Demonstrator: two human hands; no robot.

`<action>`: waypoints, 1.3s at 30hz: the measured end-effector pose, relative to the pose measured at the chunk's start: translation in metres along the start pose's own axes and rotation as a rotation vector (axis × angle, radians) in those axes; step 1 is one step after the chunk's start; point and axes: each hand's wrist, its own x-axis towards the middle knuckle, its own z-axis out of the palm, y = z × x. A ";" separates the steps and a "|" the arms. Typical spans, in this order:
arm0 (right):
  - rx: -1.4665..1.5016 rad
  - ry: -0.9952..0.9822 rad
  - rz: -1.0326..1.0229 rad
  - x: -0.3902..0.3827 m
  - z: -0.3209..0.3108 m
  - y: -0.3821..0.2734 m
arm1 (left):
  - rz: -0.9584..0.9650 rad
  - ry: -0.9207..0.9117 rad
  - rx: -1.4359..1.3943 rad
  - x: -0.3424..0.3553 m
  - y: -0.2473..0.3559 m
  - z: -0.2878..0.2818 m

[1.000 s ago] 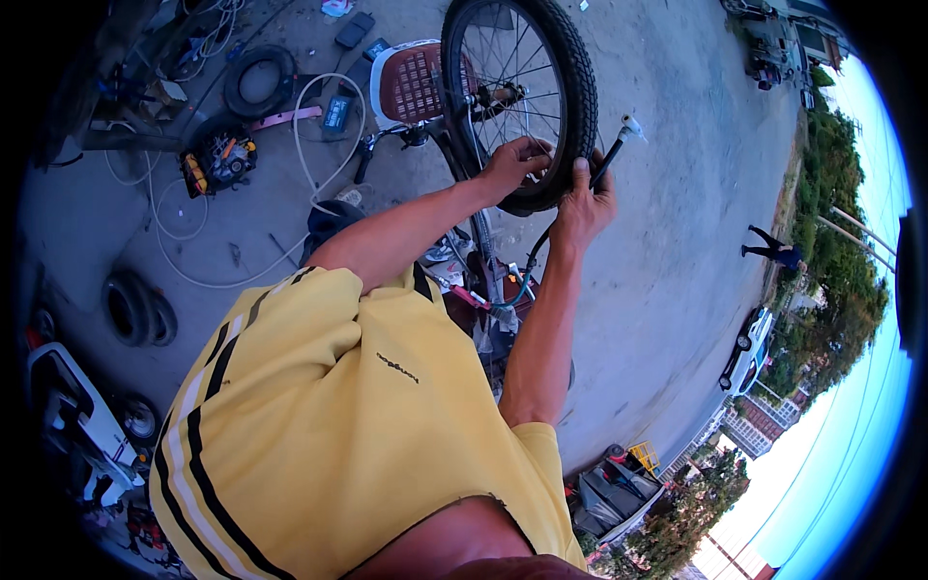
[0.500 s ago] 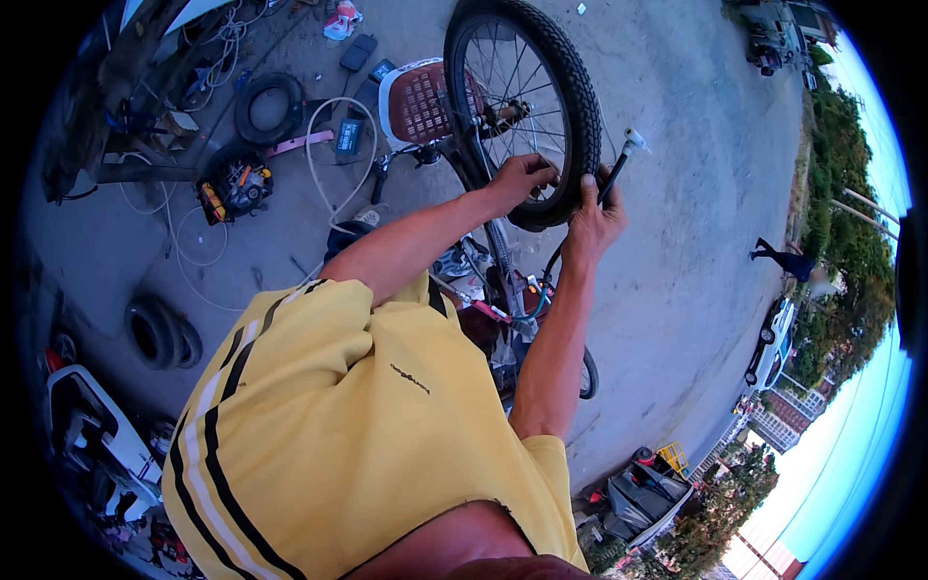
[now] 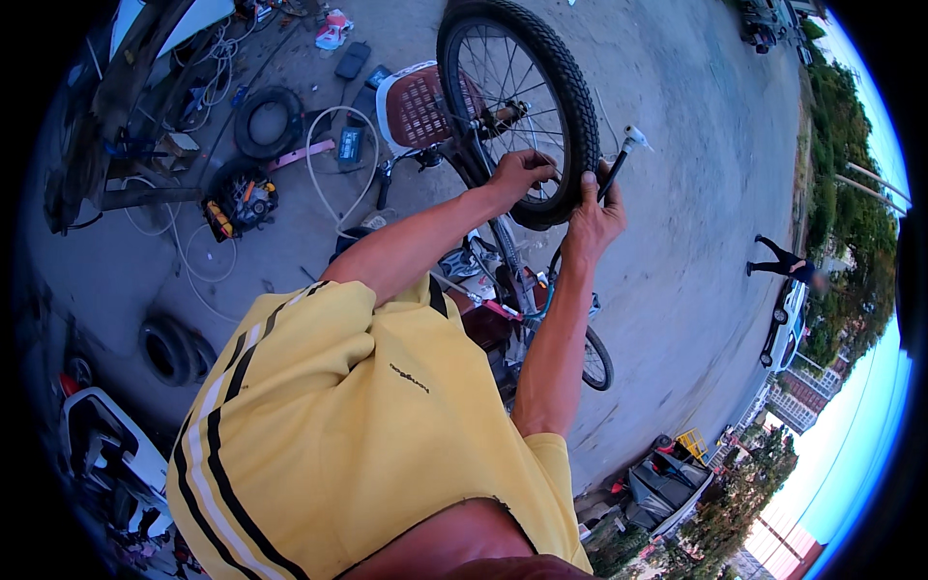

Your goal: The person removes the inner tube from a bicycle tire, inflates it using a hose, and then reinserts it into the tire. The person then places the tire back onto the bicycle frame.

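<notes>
A bicycle wheel (image 3: 572, 89) with a knobby black tire stands in front of me, mounted on its bicycle. My left hand (image 3: 523, 180) is closed in a pinch at the inner side of the rim, by the spokes; what its fingertips hold is too small to make out. Wrapped around a black hose (image 3: 618, 172) with a pale metal head (image 3: 635, 138), my right hand (image 3: 594, 218) rests on the outer side of the tire, its thumb against the tread. The hose head points up and away from the wheel. Behind the wheel sits a brown basket (image 3: 418, 108) with a white rim.
To the left lie a loose tire (image 3: 268, 123), a machine with orange parts (image 3: 242, 200), a pale looped hose (image 3: 311, 155) and a blue box (image 3: 350, 142). More tires (image 3: 168, 350) lie nearer. Another bicycle wheel (image 3: 598, 359) is beyond my right forearm. Far right, a person (image 3: 785, 263) walks near a white car (image 3: 785, 324).
The view has shifted slightly, and the distant person's legs and position differ. Both hands keep nearly the same places at the wheel, the right one still around the hose.
</notes>
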 end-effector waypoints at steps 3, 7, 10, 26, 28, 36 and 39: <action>0.025 0.006 0.002 -0.003 0.003 -0.005 | 0.049 -0.027 -0.221 -0.001 -0.008 0.000; 0.034 0.014 -0.005 -0.001 0.002 0.000 | -0.012 0.007 -0.191 -0.011 -0.002 0.008; 0.077 0.026 0.008 0.000 0.001 0.003 | -0.063 0.020 0.047 -0.012 0.008 0.010; -0.103 0.092 -0.030 0.002 0.001 0.009 | -0.156 -0.011 -0.222 -0.015 0.006 0.009; -0.006 0.111 -0.004 0.001 0.003 0.007 | -0.130 0.009 -0.143 -0.012 0.004 0.011; 0.044 0.117 0.007 0.004 0.002 0.016 | -0.084 0.153 -0.184 -0.009 -0.012 0.020; 0.068 0.128 0.010 0.003 0.012 0.008 | -0.065 0.110 -0.311 -0.005 -0.019 0.013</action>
